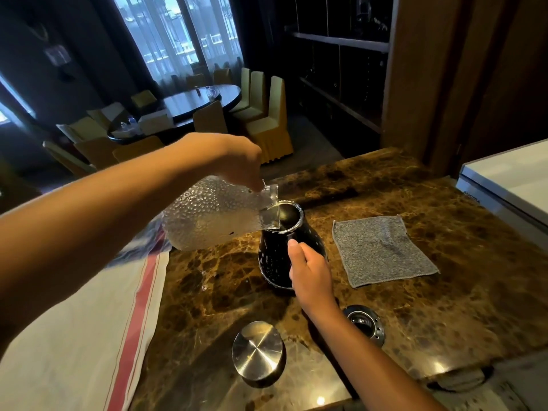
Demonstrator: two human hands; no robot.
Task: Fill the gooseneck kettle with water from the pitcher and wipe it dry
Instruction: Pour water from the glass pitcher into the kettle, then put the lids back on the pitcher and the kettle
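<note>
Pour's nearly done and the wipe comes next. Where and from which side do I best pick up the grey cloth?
Pinch the cloth at its near-left corner, coming from above with the right hand. It lies flat and spread on the counter, right of the kettle, so only an edge or corner gives purchase; that corner is closest to that hand.

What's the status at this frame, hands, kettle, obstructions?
Left hand tipping pitcher into kettle mouth. Right hand gripping kettle's side. Cloth unused on counter; lid off. Nothing obstructing.

The right hand [311, 269] hides the kettle [274, 259] handle.
</note>
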